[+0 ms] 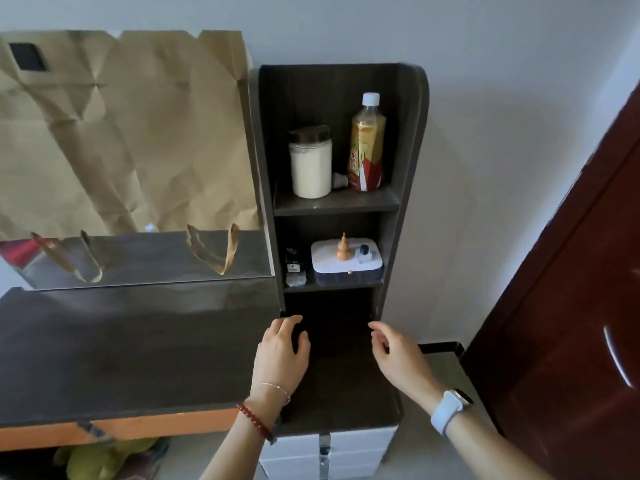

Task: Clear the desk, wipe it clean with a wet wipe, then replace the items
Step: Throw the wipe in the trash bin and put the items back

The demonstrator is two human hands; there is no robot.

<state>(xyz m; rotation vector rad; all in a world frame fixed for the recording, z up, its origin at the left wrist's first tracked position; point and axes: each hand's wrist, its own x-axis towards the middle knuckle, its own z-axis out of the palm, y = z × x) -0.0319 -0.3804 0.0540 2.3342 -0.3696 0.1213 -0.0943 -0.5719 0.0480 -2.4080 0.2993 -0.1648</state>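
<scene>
Your left hand (282,351) and right hand (398,356) hover over the dark desk (138,348), both loose-fingered and holding nothing, near the bottom opening of the shelf unit (408,168). On the far top shelf stand a white jar (310,168) and, right of it, a bottle (367,147). A white box (346,259) sits on the middle shelf.

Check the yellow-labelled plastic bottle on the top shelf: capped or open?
Capped. The yellow-labelled plastic bottle stands upright on the top shelf with its white screw cap on the neck.
</scene>
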